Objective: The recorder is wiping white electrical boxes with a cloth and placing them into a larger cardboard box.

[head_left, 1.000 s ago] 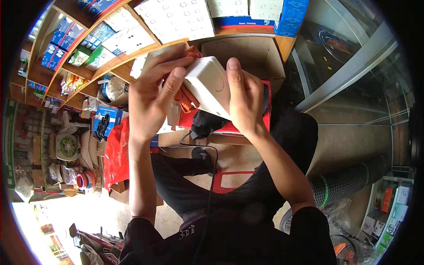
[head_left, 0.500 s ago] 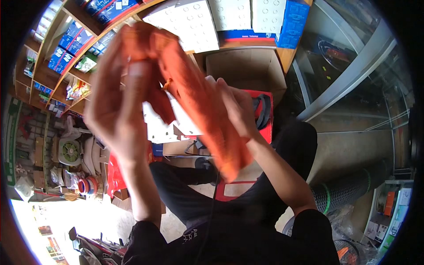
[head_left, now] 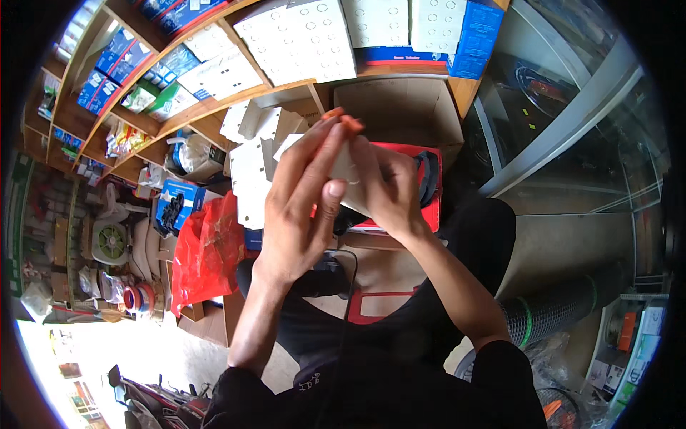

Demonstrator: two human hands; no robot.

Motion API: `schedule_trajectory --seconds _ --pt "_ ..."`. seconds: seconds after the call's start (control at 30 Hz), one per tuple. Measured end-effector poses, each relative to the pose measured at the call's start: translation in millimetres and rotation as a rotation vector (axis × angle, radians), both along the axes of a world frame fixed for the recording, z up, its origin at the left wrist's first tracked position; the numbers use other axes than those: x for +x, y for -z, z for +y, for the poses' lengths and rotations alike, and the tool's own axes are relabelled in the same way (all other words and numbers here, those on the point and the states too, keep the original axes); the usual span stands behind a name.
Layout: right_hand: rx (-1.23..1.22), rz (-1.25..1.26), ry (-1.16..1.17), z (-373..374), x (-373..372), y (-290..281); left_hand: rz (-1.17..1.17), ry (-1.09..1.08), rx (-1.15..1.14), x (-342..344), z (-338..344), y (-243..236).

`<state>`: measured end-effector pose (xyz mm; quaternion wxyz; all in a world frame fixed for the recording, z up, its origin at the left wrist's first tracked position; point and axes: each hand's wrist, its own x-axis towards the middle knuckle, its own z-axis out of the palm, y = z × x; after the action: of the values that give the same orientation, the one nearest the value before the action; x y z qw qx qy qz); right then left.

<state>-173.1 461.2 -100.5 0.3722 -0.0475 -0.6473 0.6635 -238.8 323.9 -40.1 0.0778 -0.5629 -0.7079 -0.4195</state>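
Note:
Both hands are raised close together in front of me. Between their fingertips pokes a small bit of orange cloth (head_left: pixel 347 123); the fingers and palms hide most of it. My left hand (head_left: pixel 300 204) has long, nearly straight fingers pressed toward the cloth, its thumb toward the right hand. Bent fingers of my right hand (head_left: pixel 389 187) meet the cloth from the other side. Beyond the hands is a white open carton (head_left: pixel 250 186), partly covered by them. A red box (head_left: pixel 433 214) with dark straps at its edge lies behind my right hand.
Shelves with white boxes (head_left: pixel 293 43) and blue boxes curve across the far side. A cardboard box (head_left: pixel 396 107) stands beneath them. At the left is a red plastic bag (head_left: pixel 207 250); at the right, a glass door frame (head_left: pixel 564 136) and a mesh roll (head_left: pixel 557 304).
The orange cloth, stretched long between my hands before, is now gathered and mostly hidden. My left hand has come down and right to meet the right hand, which has barely moved.

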Motion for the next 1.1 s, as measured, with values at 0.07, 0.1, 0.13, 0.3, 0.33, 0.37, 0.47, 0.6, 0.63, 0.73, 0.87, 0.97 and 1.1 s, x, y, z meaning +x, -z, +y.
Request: schedule_trajectory --seconds 0.07,0.1,0.13,0.3,0.33,0.37,0.47,0.6,0.63,0.73,0.87,0.97,1.1 --pt "-0.059 0.04 -0.036 -4 2 -5 0.118 0.043 0.073 3 6 -12" --pt "0.002 0.058 0.034 -5 2 -6 0.192 0.033 0.09 4 7 -17" --pt "0.066 0.082 0.107 -5 1 -8 0.095 0.02 0.133 -2 11 -17" --pt "0.051 -0.006 0.188 3 -5 -9 -0.253 -0.195 0.115 -27 19 11" --pt "0.043 0.04 0.24 1 -10 -7 -0.133 -0.135 0.144 -25 22 11" --pt "0.03 0.078 0.29 -4 -10 -5 -0.039 -0.104 0.16 -19 23 5" --pt "0.132 0.033 0.161 9 0 -9 -0.59 -0.169 -0.066 -29 16 -24" --pt "0.158 -0.001 0.221 15 -2 2 -0.45 -0.172 -0.007 -34 33 0" --pt "0.099 0.0 0.179 16 -8 0 -0.39 -0.062 0.05 -26 28 1" --pt "0.056 0.026 0.144 6 -12 6 0.014 0.024 0.223 -12 36 -4" --pt "0.063 0.066 0.261 2 -16 -3 -0.389 -0.242 0.002 -57 35 12" --pt "0.187 0.02 0.236 2 -10 -3 -0.583 -0.188 0.25 -44 31 32" --pt "0.27 0.114 0.294 -7 -11 -1 -0.276 -0.06 0.323 9 26 11"
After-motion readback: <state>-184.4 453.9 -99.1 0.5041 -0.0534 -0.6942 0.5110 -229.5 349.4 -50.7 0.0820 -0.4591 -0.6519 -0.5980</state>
